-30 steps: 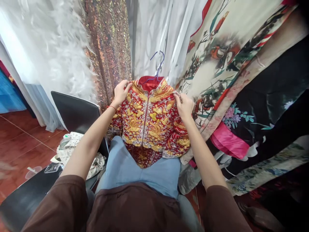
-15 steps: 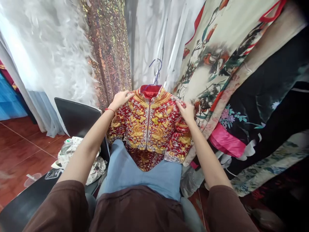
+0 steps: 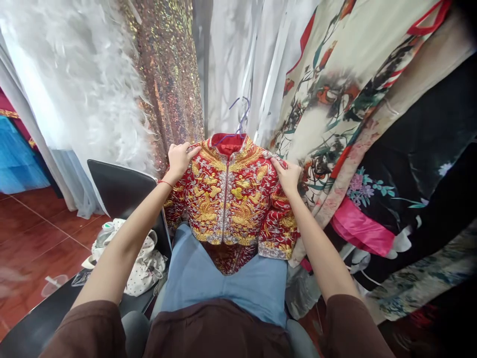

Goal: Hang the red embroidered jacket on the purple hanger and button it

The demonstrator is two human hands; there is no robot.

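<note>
A short red jacket (image 3: 225, 194), thickly embroidered in gold and silver, hangs upright in front of me on a purple hanger (image 3: 243, 115). Its stand collar faces up, and a front seam runs down the middle. My left hand (image 3: 182, 158) pinches the shoulder on the left side, fingers closed over the cloth. At the opposite shoulder my right hand (image 3: 286, 175) grips the fabric between thumb and fingers. Below the jacket's hem, more dark red embroidered cloth (image 3: 233, 257) shows over my lap, which is covered in blue fabric (image 3: 227, 283).
A black chair (image 3: 122, 186) at left bears a white dotted cloth bag (image 3: 143, 268). Behind hang a white feathered garment (image 3: 93, 89), a sequined one (image 3: 173, 74) and white drapes (image 3: 227, 54). A floral dress (image 3: 335, 94) and a black embroidered garment (image 3: 421, 149) hang close on the right.
The jacket's front has spread a little wider and its lower edge sits slightly lower in view. My left hand has shifted a little left; both hands keep their grip on the shoulders.
</note>
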